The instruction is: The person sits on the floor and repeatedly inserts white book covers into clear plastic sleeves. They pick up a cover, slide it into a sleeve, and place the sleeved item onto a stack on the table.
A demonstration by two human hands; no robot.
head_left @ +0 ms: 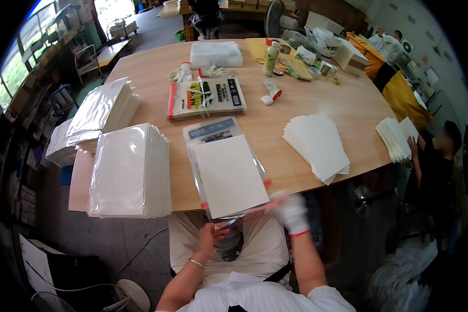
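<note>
At the table's front edge, a white paper pad or stack of sheets (231,174) lies on clear printed plastic bags (213,130) with red edges. My bare left hand (213,235), with a bracelet at the wrist, is closed on the near end of a clear plastic strip or flap (250,213) with a red edge. My right hand (294,213), in a white glove with a red cuff, is at that flap's right end. It is smeared by motion, so its fingers and grip cannot be made out.
Tall stacks of plastic-wrapped white packs (122,171) stand at left. Fanned white sheets (317,145) lie at right. Behind are bundled printed bags (207,99), gloves (216,72), a bottle (271,59) and a white tape roll (267,100). A co-worker (431,166) handles sheets at far right.
</note>
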